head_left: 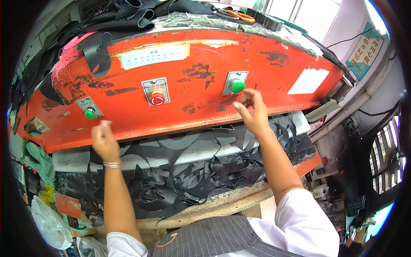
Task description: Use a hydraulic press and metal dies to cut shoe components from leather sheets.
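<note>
My left hand (105, 140) is raised just below and right of the left green push button (89, 114), apart from it. Its fingers are curled together, and nothing shows in them. Close under the right green push button (237, 86) is my right hand (254, 112), thumb and fingers apart and holding nothing. Both buttons sit on the red front panel (201, 98) of a machine. Between them is a red emergency stop button (157, 98). Below my hands, cut black leather scraps (171, 188) lie heaped along a pale grey board (72, 161).
Black leather sheets (128, 19) and orange-handled scissors (240, 16) lie on top of the machine. A pink fringed bundle (66, 60) hangs at its left. Plastic bags (50, 222) are at lower left. A wooden edge (222, 205) runs in front of my body.
</note>
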Demonstrator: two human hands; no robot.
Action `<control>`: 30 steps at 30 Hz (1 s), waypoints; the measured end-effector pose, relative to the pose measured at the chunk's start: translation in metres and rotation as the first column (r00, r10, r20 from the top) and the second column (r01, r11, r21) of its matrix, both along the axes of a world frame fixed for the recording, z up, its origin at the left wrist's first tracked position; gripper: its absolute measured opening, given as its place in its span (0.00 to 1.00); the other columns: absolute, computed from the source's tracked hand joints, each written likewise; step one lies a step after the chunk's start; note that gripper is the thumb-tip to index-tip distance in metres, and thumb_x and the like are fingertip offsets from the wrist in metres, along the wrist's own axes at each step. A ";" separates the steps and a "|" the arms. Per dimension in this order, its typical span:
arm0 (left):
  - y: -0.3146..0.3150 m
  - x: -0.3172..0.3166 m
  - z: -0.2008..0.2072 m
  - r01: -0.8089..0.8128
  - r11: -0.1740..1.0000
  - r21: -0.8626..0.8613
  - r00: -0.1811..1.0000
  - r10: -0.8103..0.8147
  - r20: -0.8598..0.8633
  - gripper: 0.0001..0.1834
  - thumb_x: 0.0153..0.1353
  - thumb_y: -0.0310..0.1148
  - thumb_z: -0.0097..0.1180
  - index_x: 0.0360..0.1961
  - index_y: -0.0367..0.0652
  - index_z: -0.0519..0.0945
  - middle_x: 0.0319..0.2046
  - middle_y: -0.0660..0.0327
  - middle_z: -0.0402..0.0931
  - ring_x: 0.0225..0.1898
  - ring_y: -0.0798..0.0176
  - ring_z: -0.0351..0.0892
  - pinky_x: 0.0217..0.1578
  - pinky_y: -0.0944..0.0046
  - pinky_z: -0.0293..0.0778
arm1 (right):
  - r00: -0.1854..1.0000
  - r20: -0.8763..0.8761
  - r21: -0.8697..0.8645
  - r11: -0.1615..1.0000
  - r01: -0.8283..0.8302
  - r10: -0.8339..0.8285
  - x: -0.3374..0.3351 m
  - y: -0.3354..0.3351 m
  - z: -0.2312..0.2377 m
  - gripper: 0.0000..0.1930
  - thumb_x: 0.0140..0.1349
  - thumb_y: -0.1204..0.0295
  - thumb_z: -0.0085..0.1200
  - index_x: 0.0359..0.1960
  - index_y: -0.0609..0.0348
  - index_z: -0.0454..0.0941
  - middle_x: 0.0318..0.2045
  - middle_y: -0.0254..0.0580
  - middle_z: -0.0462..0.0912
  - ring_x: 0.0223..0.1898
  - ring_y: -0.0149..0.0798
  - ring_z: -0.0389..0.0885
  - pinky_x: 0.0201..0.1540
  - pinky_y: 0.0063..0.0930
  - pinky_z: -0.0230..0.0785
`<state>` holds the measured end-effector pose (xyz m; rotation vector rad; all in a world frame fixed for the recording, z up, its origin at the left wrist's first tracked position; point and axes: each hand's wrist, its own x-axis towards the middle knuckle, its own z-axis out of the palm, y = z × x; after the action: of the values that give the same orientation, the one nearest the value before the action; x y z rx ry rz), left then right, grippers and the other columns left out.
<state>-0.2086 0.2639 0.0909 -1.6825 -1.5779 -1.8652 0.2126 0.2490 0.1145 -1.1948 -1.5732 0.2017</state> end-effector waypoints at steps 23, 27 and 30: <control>-0.264 0.106 -0.089 0.332 0.643 -0.690 0.795 -0.585 -0.162 0.11 0.51 0.37 0.62 0.30 0.40 0.81 0.28 0.55 0.75 0.34 0.48 0.74 0.36 0.52 0.71 | 0.698 0.715 -0.571 0.615 0.544 0.045 0.090 -0.228 -0.111 0.35 0.48 0.42 0.63 0.50 0.56 0.75 0.50 0.54 0.74 0.57 0.56 0.68 0.57 0.45 0.64; -0.266 0.108 -0.097 0.299 0.687 -0.662 0.830 -0.530 -0.175 0.10 0.49 0.35 0.62 0.26 0.39 0.79 0.26 0.55 0.74 0.33 0.49 0.74 0.35 0.53 0.70 | 0.658 0.722 -0.658 0.507 0.556 0.214 0.065 -0.216 -0.076 0.34 0.48 0.42 0.62 0.48 0.57 0.77 0.50 0.52 0.74 0.56 0.54 0.67 0.58 0.42 0.63; -0.258 0.105 -0.094 0.294 0.662 -0.689 0.822 -0.543 -0.171 0.10 0.48 0.36 0.62 0.24 0.39 0.79 0.25 0.55 0.74 0.32 0.48 0.74 0.34 0.53 0.70 | 0.593 0.776 -0.574 0.631 0.522 0.215 0.039 -0.199 -0.059 0.32 0.50 0.44 0.62 0.47 0.58 0.79 0.49 0.51 0.77 0.57 0.51 0.69 0.57 0.40 0.65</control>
<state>-0.1041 0.0055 -0.0029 -2.7181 -1.8824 -1.0417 0.2514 0.0496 0.0560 -2.3857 -2.2254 0.2284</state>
